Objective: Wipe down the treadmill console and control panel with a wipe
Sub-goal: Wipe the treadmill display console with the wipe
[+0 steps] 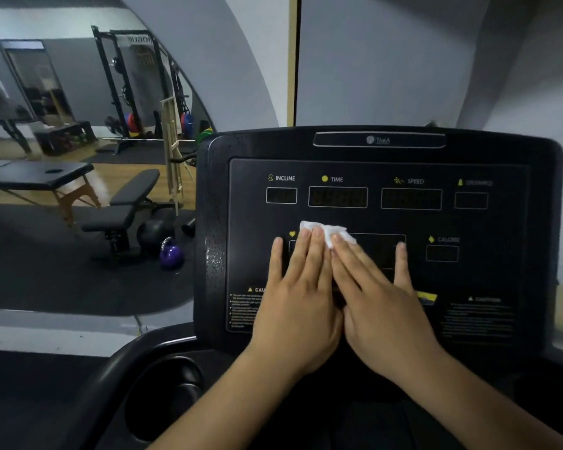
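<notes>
Nearest the camera, two bare forearms reach up from the bottom edge across the dark lower deck of the treadmill, where a round cup holder (173, 394) sits to the left. The left hand (301, 297) and right hand (381, 297) lie side by side, flat on the control panel (501, 277), with their inner edges touching. Both hands are spread open with straight fingers and grip nothing. Their fingertips press on a crumpled white wipe (327, 230), which sticks out just beyond them. The wipe lies against the middle of the panel, below the TIME display (337, 197) and just right of a small yellow heart symbol. The palms cover part of the yellow-headed caution text on the lower left of the panel, and a second caution block shows at the lower right.

Above the hands, the INCLINE display (281, 195) and SPEED display (411, 199) flank TIME, all of them dark. A wet, glinting patch marks the left border of the black treadmill console (548, 222).

To the left of the console, on dark floor matting, a purple kettlebell (172, 253) stands near a black medicine ball (155, 230) and an adjustable weight bench (124, 206). Farther back are a black massage table (36, 175) with wooden legs and a pale wooden frame (171, 151). A tall squat rack (134, 82) stands against the far grey wall, with coloured plates at its foot.
</notes>
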